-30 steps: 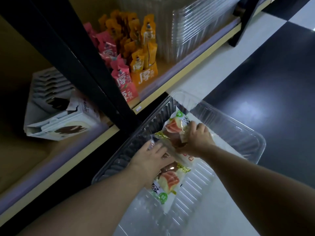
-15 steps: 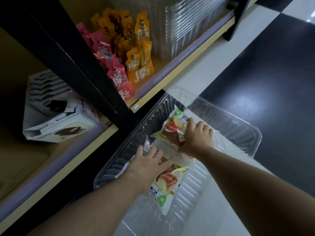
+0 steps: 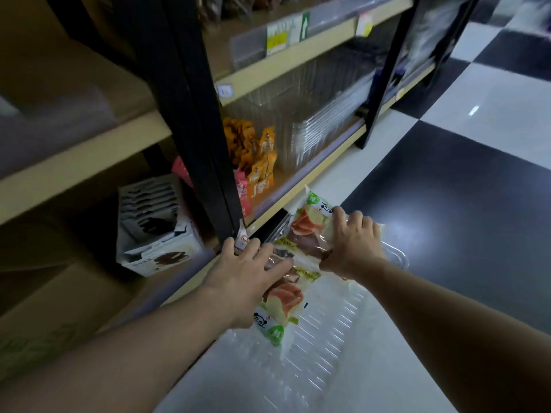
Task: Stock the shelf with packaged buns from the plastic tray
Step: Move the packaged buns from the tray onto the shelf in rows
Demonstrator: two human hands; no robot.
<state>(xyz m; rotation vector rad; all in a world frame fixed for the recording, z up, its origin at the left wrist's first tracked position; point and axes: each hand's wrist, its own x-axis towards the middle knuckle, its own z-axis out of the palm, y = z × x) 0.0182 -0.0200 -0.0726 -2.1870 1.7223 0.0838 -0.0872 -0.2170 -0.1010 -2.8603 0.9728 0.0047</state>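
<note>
My left hand (image 3: pixel 243 275) grips a packaged bun (image 3: pixel 281 299) with a panda logo and a green round mark at its near end. My right hand (image 3: pixel 353 244) is closed on a second packaged bun (image 3: pixel 307 225) of the same kind, farther from me. Both packs are lifted above the clear ribbed plastic tray (image 3: pixel 322 347), which lies on the floor below my arms. A small white packet edge (image 3: pixel 241 238) shows just past my left fingers. The shelf edge (image 3: pixel 298 186) runs close behind the buns.
On the bottom shelf stand orange and red snack pouches (image 3: pixel 259 171), a stack of clear trays (image 3: pixel 322 129) and a white display box with dark packets (image 3: pixel 155 225). A black upright post (image 3: pixel 196 114) divides the bays. The floor is black-and-white tile (image 3: pixel 447 204).
Both hands have lifted their bun packs up out of the tray and toward the shelf. The camera has tilted up, so upper shelves now show.
</note>
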